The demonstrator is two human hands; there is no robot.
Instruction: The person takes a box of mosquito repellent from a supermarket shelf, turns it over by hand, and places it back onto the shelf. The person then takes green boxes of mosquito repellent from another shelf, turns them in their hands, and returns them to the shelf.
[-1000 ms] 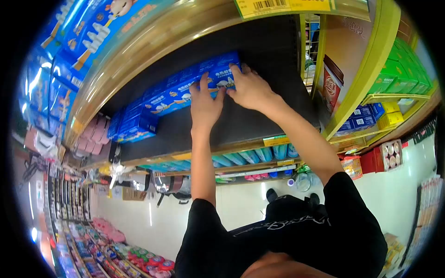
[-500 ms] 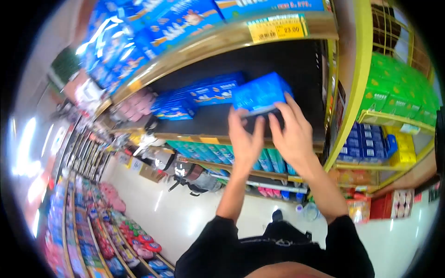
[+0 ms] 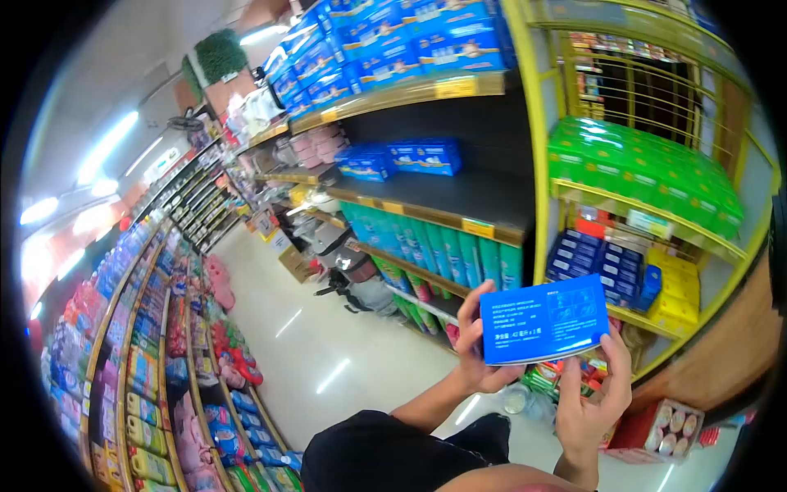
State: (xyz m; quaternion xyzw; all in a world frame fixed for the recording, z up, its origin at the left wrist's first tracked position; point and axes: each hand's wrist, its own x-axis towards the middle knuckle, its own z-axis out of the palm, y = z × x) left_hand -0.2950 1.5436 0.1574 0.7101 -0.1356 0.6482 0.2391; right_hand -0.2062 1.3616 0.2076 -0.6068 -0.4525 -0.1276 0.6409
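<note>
A blue cardboard box (image 3: 545,320) with white printed text and small pictures on its face is held up in front of the shelving, tilted slightly. My left hand (image 3: 478,361) grips its left end, fingers partly hidden behind it. At the lower right edge and corner, the fingers of my right hand (image 3: 597,406) close on the same box. Farther off, a few similar blue boxes (image 3: 424,156) stand on the dark shelf board (image 3: 484,197).
Teal bottles (image 3: 438,250) line the shelf below. To the right, a yellow rack (image 3: 537,164) carries green packs (image 3: 635,168), dark blue boxes (image 3: 594,266) and yellow boxes (image 3: 676,287). A red carton (image 3: 648,430) sits low right. Stocked shelves (image 3: 156,353) run along the aisle's left.
The blue box has come away from over the dark shelf, down and to the right, and its printed face now shows. Both hands moved with it. The view has swung, showing more aisle.
</note>
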